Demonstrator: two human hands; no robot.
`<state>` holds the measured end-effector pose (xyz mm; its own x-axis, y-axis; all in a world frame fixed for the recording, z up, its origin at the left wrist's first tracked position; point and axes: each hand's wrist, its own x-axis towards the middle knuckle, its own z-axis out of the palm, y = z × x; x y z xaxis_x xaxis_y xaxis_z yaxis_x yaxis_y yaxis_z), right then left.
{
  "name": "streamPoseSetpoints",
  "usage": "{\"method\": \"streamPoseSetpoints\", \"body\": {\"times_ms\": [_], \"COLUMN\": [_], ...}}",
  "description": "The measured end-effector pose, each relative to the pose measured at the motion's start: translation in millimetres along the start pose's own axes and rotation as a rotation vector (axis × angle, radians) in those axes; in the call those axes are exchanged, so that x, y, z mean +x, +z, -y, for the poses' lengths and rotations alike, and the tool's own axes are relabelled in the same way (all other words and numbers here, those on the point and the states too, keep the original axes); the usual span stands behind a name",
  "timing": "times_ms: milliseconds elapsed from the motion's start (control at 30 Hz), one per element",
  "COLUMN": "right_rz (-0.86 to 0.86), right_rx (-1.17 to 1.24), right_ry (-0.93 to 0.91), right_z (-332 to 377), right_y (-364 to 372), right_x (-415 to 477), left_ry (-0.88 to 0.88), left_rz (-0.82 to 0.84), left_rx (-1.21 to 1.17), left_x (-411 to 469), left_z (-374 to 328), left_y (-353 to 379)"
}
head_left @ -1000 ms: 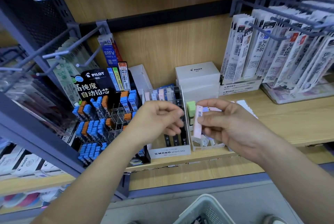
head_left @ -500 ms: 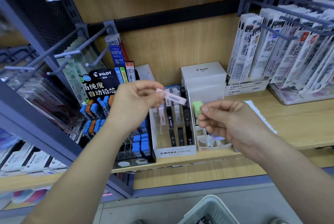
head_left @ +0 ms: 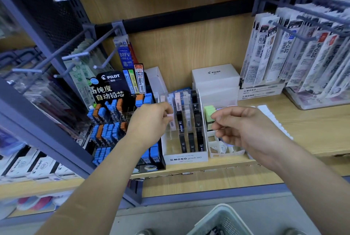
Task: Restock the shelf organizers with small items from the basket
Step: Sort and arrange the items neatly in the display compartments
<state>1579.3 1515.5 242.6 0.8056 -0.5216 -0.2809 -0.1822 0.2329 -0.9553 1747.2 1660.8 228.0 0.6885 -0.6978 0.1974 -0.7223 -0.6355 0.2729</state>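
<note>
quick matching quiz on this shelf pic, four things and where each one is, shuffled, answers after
Things
1. pink lead case
2. lilac case
3. white PILOT box
4. basket

Places
A. at the bottom edge of the view, below the shelf
B. mostly hidden in the grip of the right hand
C. pinched in the left hand, over the MONO graph MG organizer
D. at the back of the shelf, behind the organizers

Pairs: 1-C, 2-B, 3-D, 4-A
</note>
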Motion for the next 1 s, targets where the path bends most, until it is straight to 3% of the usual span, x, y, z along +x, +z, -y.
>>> {"method": "streamPoseSetpoints", "body": {"times_ms": [167,433,633,767,833,1000], "right_rz": [0.034,0.056,0.062,0.140,0.176,0.247], "right_rx": [-0.048,-0.088,-0.025,-0.136,-0.239,-0.493], "right_ry": [0.016,0.022,0.019,-0.010,-0.015,0.019], "right_z": [-1.3,-2.1,0.5,0.2,-2.0,-27.5], "right_y": [-3.4,-10.6,-21.4,-31.4,-34.2,-25.6], "right_x": [-1.9,-4.4,-13.2,-29.1,-40.2,-67.2], "left_ry": [0.017,0.061,0.083,0.135,0.155,0.256], "left_rz": [0.064,-0.048,-0.114,-0.147,-0.084,0.331], "left_rx": [0.075,0.286,0.254,0.127,0.078,0.054], "left_x": [3.4,7.9,4.5,-15.8,-31.9,-77.4], "left_z": [3.0,4.6,-1.1,-12.0,-18.6,-31.1], "left_y": [11.7,24.2,18.2,-1.6,-10.7,-15.5]}}
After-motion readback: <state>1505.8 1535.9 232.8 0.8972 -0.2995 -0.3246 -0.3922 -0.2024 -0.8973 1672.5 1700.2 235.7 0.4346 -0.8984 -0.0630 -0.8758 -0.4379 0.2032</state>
